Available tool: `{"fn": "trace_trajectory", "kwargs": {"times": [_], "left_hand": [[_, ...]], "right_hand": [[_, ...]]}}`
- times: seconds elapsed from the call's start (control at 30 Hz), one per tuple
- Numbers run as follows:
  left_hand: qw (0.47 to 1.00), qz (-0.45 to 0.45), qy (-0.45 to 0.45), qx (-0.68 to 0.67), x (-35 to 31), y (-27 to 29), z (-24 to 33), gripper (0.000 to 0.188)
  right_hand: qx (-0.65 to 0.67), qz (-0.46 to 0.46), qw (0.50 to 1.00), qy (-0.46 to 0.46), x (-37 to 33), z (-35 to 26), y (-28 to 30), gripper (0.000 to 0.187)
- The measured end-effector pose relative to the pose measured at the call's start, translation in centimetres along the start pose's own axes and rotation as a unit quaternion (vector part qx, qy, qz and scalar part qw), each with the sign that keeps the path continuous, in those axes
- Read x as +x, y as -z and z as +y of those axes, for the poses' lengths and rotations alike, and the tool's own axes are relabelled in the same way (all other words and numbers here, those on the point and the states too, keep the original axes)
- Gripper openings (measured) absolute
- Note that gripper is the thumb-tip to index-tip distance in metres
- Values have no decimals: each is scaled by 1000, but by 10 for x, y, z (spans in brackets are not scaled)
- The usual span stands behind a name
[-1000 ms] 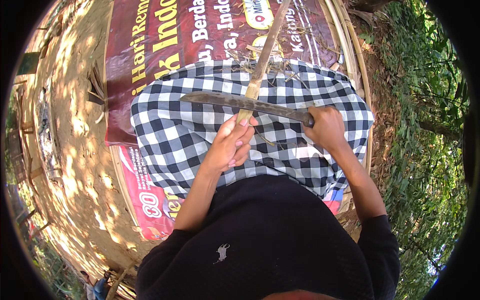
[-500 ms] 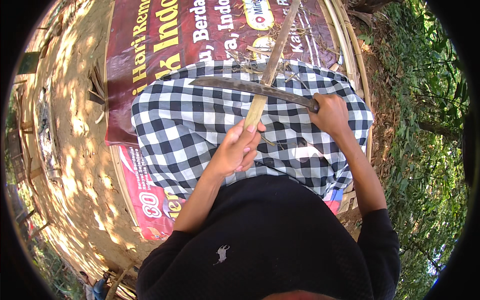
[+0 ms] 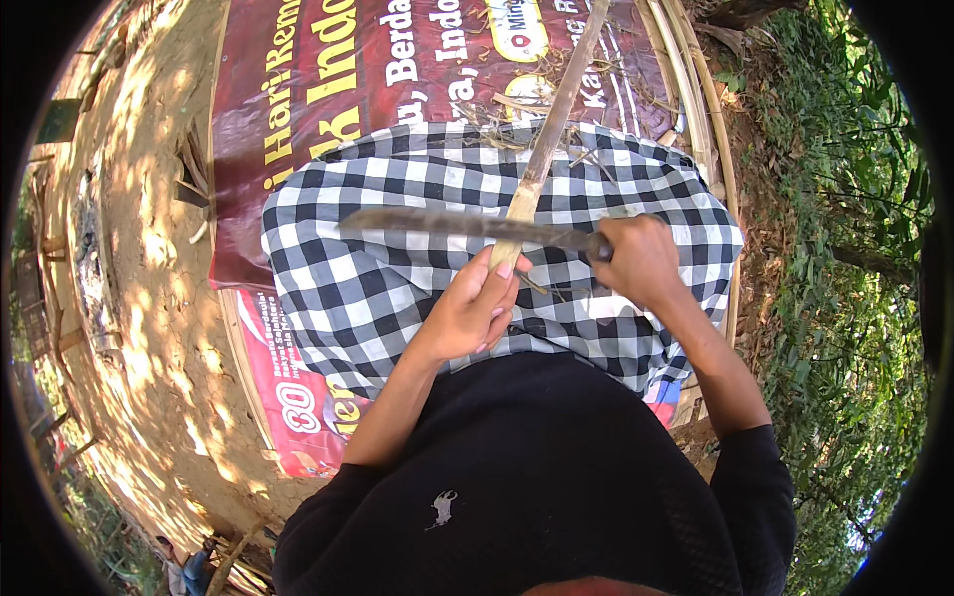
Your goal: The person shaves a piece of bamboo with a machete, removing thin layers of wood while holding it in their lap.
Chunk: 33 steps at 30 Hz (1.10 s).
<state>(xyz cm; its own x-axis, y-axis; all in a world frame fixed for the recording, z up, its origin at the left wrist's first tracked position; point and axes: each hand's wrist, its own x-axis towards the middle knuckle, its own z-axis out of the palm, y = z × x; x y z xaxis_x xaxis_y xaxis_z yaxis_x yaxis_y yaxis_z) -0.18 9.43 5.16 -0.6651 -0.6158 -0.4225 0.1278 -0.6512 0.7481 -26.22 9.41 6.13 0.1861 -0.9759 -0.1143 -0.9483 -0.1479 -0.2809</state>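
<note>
My left hand (image 3: pixel 475 310) grips the near end of a long bamboo strip (image 3: pixel 552 134) that runs away from me over my lap. My right hand (image 3: pixel 641 260) holds the handle of a long dark blade (image 3: pixel 457 223), which lies crosswise on the strip just beyond my left fingers. A black-and-white checked cloth (image 3: pixel 378 278) covers my legs beneath both hands.
A dark red printed banner (image 3: pixel 328 89) lies on the ground under me. Thin bamboo slats (image 3: pixel 696 89) lie along its right side. Bare sunlit dirt (image 3: pixel 149 278) is to the left, green plants (image 3: pixel 855 298) to the right.
The blade has shifted along the strip, first away from me and then back toward my left hand, and both hands moved slightly with it.
</note>
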Motion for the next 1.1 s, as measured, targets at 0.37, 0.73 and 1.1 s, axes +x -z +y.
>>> {"fn": "trace_trajectory", "kwargs": {"times": [0.37, 0.73, 1.1], "left_hand": [[998, 18, -13, 59, -2, -11, -2, 33], [999, 48, -2, 25, 0, -11, 5, 33], [997, 60, -7, -51, -12, -8, 6, 33]], "right_hand": [[15, 11, 998, -59, -4, -6, 1, 14], [-16, 9, 1000, 3, -10, -9, 5, 18], [-34, 29, 989, -142, -12, 30, 10, 14]]}}
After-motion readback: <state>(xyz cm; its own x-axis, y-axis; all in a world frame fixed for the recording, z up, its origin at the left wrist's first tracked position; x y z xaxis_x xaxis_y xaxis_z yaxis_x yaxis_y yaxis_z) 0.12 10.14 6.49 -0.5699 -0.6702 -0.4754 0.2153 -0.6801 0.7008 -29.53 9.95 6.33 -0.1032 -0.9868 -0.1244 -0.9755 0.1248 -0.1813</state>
